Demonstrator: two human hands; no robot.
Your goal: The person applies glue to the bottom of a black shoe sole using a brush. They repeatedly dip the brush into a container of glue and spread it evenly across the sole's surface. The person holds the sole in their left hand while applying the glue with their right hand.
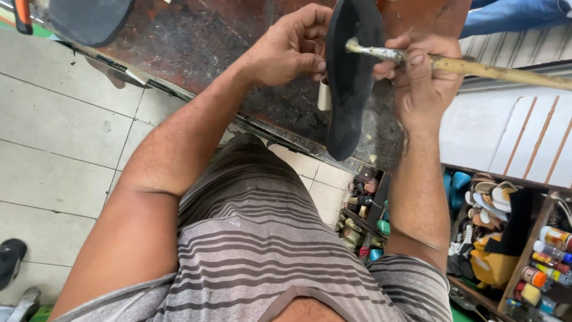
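Floor: pale grey square tiles with dark grout lines, covering the left side of the view.

Bench: dark, worn top with rust-red patches, scratches and pale flecks; metal edge strip along the near side. It runs diagonally from upper left down to the right.

Shelves: wooden compartments at lower right, below the bench. They hold small bottles with coloured caps, stacked shoe parts and a yellow piece. A darker compartment lower centre holds more small containers.

White ribbed panel: right side, with thin brown strips.

Second dark sole piece: lies on the bench at the top left.

Shoe sole: black, held upright on edge above the bench, toe end up, a small cream tab at its left edge.

Left hand: fingers curled, pinching the left rim of the sole.

Right hand: closed around a stick-handled brush; thumb and fingers pinch the grimy metal end, whose tip touches the upper face of the sole.

Black shoe: on the floor at the left edge.
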